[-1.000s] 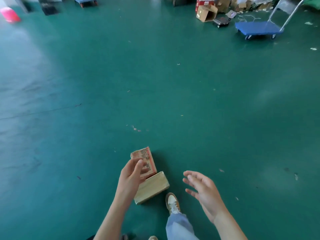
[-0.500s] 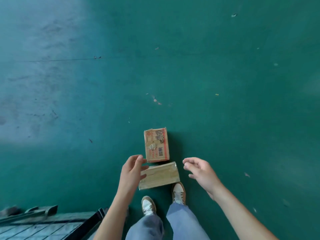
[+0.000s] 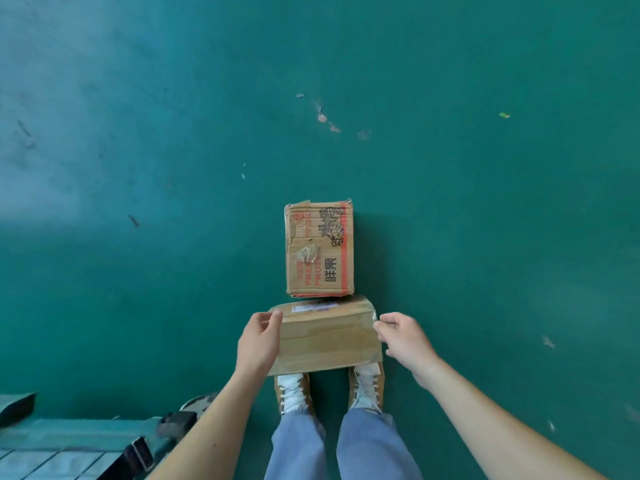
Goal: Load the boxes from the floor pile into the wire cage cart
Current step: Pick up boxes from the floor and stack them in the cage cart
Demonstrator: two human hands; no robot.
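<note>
Right hand (image 3: 405,341) reached plain box (image 3: 329,337) end; left hand (image 3: 258,341) opposite.

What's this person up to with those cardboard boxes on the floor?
A person stands over two cardboard boxes on the green floor. Their left hand and right hand are at either end of the plain taped box by their shoes, seemingly about to lift it. The printed fruit box lies just beyond, untouched. The corner of a cart shows at lower left.
</note>
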